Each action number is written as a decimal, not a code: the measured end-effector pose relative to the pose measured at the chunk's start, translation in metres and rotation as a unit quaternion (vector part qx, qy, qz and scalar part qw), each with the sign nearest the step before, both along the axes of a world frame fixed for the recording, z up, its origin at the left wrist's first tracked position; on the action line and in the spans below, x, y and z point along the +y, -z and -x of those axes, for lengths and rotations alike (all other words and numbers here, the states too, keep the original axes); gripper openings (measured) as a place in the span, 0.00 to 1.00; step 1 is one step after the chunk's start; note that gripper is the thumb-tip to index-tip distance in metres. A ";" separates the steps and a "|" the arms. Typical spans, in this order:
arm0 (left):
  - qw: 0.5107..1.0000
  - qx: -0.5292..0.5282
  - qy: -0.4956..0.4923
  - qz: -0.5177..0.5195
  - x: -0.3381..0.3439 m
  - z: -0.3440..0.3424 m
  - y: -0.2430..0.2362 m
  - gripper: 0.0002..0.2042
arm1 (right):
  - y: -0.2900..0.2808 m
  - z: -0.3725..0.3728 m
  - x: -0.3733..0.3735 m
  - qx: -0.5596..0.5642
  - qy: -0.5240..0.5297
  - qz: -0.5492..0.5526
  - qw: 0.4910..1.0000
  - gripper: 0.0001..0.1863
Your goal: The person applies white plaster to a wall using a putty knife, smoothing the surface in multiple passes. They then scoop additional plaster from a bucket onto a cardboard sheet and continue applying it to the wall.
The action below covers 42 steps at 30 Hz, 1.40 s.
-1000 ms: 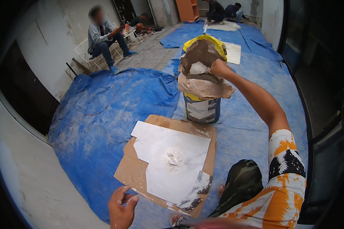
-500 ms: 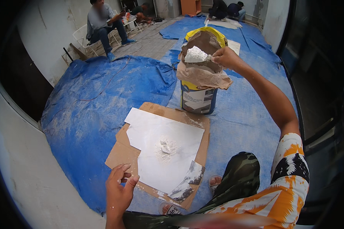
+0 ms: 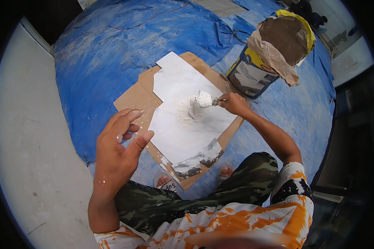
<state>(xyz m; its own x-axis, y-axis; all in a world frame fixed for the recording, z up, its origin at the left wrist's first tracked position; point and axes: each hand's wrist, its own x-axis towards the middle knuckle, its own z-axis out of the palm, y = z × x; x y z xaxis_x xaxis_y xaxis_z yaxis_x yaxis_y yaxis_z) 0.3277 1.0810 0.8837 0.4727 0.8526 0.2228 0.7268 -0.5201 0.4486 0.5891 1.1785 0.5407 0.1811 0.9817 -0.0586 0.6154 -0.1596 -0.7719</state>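
Observation:
My right hand (image 3: 235, 103) grips the short handle of a small trowel (image 3: 215, 101), its blade covered by a heap of white powder (image 3: 204, 98). The trowel is over a white board (image 3: 168, 139), right at the loose white powder pile (image 3: 188, 114) on it. Whether the blade touches the board I cannot tell. My left hand (image 3: 120, 143) hangs by the board's left edge, fingers apart and curved, with nothing in it. Two dark, flat pieces smeared with white, a left one (image 3: 187, 168) and a right one (image 3: 211, 152), lie along the board's near edge.
Brown cardboard (image 3: 133, 94) lies under the board. Beyond my right hand stands an open paper bag (image 3: 253, 74), blue and yellow, its top torn. Blue tarp (image 3: 104, 62) covers the floor. A pale wall (image 3: 33, 137) runs along the left, and people crouch at the far right.
My right hand has brought the loaded trowel from the bag's mouth down to the powder pile on the board. My view has tilted down, and my left hand stays open.

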 end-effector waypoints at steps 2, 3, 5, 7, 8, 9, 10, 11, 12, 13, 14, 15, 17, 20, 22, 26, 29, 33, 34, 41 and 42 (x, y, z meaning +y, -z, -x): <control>1.000 0.004 -0.005 -0.013 0.001 0.008 -0.004 0.20 | 0.002 0.034 0.025 -0.117 -0.069 -0.001 0.991 0.14; 1.000 -0.003 -0.004 -0.003 0.002 0.012 -0.006 0.20 | -0.001 0.047 0.039 -0.188 -0.095 0.014 0.978 0.14; 1.000 0.004 0.009 -0.004 0.008 0.018 -0.009 0.21 | -0.015 0.067 0.066 -0.258 -0.141 -0.019 0.956 0.13; 1.000 0.006 0.013 0.002 0.014 0.025 -0.012 0.21 | -0.033 0.083 0.086 -0.317 -0.169 -0.034 0.933 0.11; 1.000 0.007 0.021 0.001 0.019 0.028 -0.014 0.21 | -0.044 0.087 0.096 -0.341 -0.166 -0.038 0.925 0.10; 0.999 0.001 0.033 0.000 0.024 0.030 -0.015 0.21 | -0.053 0.090 0.102 -0.370 -0.151 -0.049 0.915 0.09; 0.999 0.000 0.040 -0.004 0.029 0.032 -0.016 0.21 | -0.061 0.091 0.105 -0.380 -0.156 -0.065 0.909 0.07; 0.999 -0.009 0.052 -0.008 0.033 0.034 -0.017 0.21 | -0.068 0.089 0.105 -0.390 -0.153 -0.064 0.906 0.08; 0.998 -0.018 0.068 -0.008 0.037 0.035 -0.018 0.20 | -0.075 0.085 0.103 -0.396 -0.147 -0.081 0.903 0.08; 0.997 -0.010 0.073 -0.010 0.040 0.035 -0.019 0.20 | -0.081 0.078 0.098 -0.403 -0.146 -0.086 0.900 0.09; 0.997 -0.003 0.082 -0.008 0.041 0.035 -0.020 0.20 | -0.086 0.068 0.089 -0.374 -0.113 -0.091 0.916 0.09; 0.996 -0.003 0.093 -0.005 0.040 0.033 -0.022 0.20 | -0.091 0.052 0.078 -0.346 -0.085 -0.083 0.931 0.09; 0.997 0.002 0.077 0.002 0.036 0.026 -0.024 0.20 | -0.104 0.016 0.048 -0.268 -0.058 -0.057 0.960 0.10; 0.999 0.006 0.032 0.025 0.026 0.006 -0.028 0.21 | -0.130 -0.058 -0.015 -0.103 -0.031 -0.044 0.993 0.13; 0.999 0.010 0.029 0.041 0.026 -0.016 -0.029 0.21 | -0.152 -0.124 -0.059 0.042 0.042 -0.054 0.997 0.15; 0.998 0.022 0.021 0.064 0.024 -0.065 -0.026 0.22 | -0.187 -0.259 -0.120 0.111 0.244 -0.106 0.957 0.15; 0.995 0.075 0.011 0.066 0.011 -0.100 -0.025 0.22 | -0.186 -0.343 -0.112 -0.159 0.320 -0.123 0.926 0.13; 0.984 0.171 -0.030 0.037 -0.022 -0.131 -0.018 0.21 | -0.139 -0.404 -0.038 -0.432 0.198 -0.023 0.880 0.09; 0.982 0.183 -0.040 0.035 -0.029 -0.136 -0.015 0.21 | -0.119 -0.410 -0.020 -0.464 0.160 -0.001 0.871 0.11; 0.979 0.189 -0.055 0.050 -0.041 -0.165 -0.005 0.20 | -0.033 -0.472 0.032 -0.455 0.042 0.044 0.889 0.15; 0.977 0.195 -0.068 0.058 -0.042 -0.169 -0.004 0.20 | -0.031 -0.484 0.033 -0.433 0.025 0.077 0.898 0.16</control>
<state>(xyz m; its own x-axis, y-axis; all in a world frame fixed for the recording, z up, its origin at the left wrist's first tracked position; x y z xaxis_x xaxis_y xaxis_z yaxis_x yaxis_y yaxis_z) 0.4963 1.0389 0.8880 0.3834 0.9220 -0.0542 0.9129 -0.3694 0.1736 1.0731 1.2115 0.5720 0.2674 0.9635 -0.0085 0.9633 -0.2671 0.0271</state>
